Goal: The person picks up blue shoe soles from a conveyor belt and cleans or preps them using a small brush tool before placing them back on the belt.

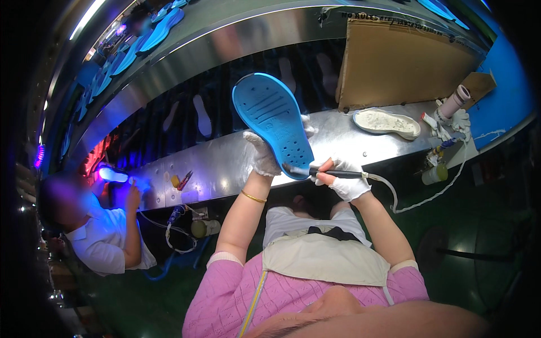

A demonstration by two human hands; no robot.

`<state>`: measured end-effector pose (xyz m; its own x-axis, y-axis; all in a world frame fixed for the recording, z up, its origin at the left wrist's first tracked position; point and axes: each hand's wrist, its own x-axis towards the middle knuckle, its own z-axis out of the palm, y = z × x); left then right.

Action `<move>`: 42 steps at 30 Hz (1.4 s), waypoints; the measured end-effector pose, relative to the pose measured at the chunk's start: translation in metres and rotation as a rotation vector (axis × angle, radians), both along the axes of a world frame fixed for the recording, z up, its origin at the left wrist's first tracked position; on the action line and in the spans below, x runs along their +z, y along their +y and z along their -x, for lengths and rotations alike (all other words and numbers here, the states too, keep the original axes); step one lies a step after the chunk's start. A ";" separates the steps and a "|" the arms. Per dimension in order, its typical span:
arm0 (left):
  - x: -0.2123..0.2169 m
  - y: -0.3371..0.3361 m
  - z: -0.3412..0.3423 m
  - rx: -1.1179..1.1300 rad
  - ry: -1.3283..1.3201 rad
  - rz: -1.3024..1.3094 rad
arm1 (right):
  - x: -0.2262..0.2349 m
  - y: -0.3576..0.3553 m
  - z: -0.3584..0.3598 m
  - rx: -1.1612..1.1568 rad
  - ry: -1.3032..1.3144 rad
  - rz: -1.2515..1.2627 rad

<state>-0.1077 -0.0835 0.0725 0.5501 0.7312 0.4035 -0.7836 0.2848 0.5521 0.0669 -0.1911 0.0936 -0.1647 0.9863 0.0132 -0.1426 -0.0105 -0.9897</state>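
Observation:
A blue shoe sole (269,112) is held up in front of me, tilted, its heel end with small holes toward me. My left hand (262,156), in a white glove, grips it from beneath and along its left edge. Part of that glove shows past the sole's right side. In a white glove with bare fingertips, my right hand (348,181) is closed round a black-handled brush (338,173) fed by a white tube. The pale bristles touch the sole's near end. A second sole piece, cream with a rough surface (386,123), lies on the metal bench to the right.
The metal bench edge (225,164) curves across before me. Beyond it, a dark conveyor carries pale soles (202,115). A cardboard sheet (406,65) stands at the right, near a pinkish tube (455,101). At the left, a co-worker (107,236) sits under purple light.

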 end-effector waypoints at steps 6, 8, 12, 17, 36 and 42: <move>0.027 -0.004 -0.007 -0.022 0.246 -0.170 | -0.001 0.008 -0.019 0.076 0.350 0.051; 0.035 -0.007 -0.006 -0.002 0.343 -0.190 | 0.001 0.002 -0.016 -0.073 0.156 -0.074; 0.040 0.003 -0.001 -0.006 0.489 -0.177 | 0.002 0.001 -0.016 0.036 -0.297 -0.468; 0.048 -0.001 -0.009 0.041 0.714 -0.072 | 0.014 0.002 -0.032 0.161 -0.117 0.130; 0.051 0.014 -0.007 -0.059 1.104 0.000 | 0.006 0.034 -0.032 0.193 -0.484 -0.225; 0.070 0.001 -0.006 -0.076 1.065 -0.030 | -0.010 0.053 -0.050 0.081 -0.346 -0.097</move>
